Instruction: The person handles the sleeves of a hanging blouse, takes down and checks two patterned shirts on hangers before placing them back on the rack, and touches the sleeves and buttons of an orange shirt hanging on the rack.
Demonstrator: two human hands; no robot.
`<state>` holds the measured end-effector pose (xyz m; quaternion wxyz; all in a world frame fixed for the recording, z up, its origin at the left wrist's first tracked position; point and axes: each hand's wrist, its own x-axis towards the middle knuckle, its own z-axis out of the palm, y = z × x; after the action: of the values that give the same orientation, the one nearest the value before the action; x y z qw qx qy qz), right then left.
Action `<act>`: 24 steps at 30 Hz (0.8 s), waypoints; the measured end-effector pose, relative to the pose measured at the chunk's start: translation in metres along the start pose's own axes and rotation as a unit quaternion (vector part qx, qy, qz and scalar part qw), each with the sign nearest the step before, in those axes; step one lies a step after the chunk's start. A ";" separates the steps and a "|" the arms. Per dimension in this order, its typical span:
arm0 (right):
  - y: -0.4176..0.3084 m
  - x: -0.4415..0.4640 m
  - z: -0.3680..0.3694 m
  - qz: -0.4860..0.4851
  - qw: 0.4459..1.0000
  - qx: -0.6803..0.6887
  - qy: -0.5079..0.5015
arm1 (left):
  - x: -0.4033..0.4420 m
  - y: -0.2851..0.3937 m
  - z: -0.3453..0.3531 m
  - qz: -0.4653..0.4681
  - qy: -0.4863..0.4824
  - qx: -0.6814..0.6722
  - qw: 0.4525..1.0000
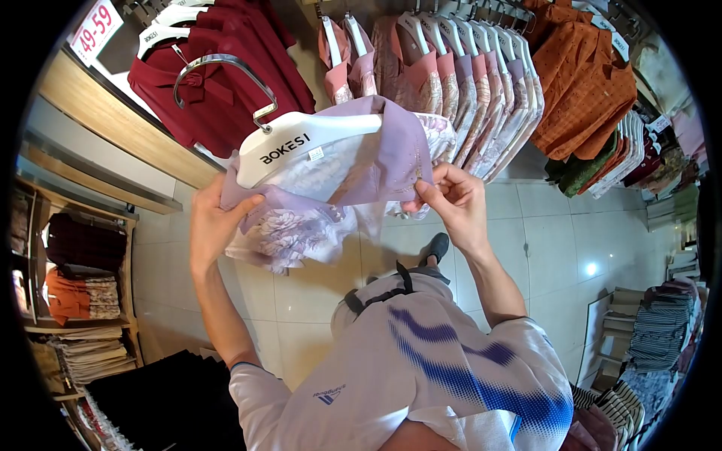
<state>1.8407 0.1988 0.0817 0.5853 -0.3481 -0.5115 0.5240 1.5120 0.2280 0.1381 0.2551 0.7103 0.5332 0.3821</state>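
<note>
A lilac floral blouse (pixel 297 233) hangs on a white hanger (pixel 331 135) marked BOKESI, held out in front of me. Its wide plain lilac collar (pixel 398 161) is spread over the hanger's shoulders. My left hand (pixel 218 222) pinches the collar's left side, thumb on top and fingers hidden beneath the cloth. At the collar's right corner, my right hand (pixel 451 197) grips the edge between thumb and fingers, beside some small beading. The hanger's metal hook (pixel 222 60) points up and left, and neither hand touches it.
Dark red blouses (pixel 226 71) hang ahead on the left, under a price sign (pixel 95 30). Similar floral blouses (pixel 466 98) fill a rail ahead, with orange shirts (pixel 583 79) to the right. Shelves of folded clothes (pixel 86 244) stand left. Pale tiles (pixel 553 248) cover the floor.
</note>
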 end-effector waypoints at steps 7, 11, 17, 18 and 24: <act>-0.009 -0.003 0.014 -0.047 0.985 -0.153 0.060 | -0.002 -0.007 0.005 -0.016 -0.003 -0.012 1.000; -0.005 0.012 0.037 -0.224 0.922 -0.299 0.105 | -0.002 0.001 0.008 -0.048 -0.037 0.007 0.998; 0.003 0.019 0.044 -0.337 0.832 -0.435 0.073 | -0.004 -0.006 0.008 -0.038 -0.053 -0.006 0.998; 0.003 0.020 0.044 -0.337 0.832 -0.434 0.073 | -0.005 -0.006 0.007 -0.036 -0.056 -0.020 0.998; 0.004 0.020 0.042 -0.381 0.794 -0.471 0.050 | -0.005 -0.006 0.008 -0.040 -0.060 -0.057 0.996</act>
<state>1.7980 0.2133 0.0924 0.5258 -0.3834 -0.7565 -0.0651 1.5144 0.2254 0.1275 0.3419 0.6945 0.5222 0.3578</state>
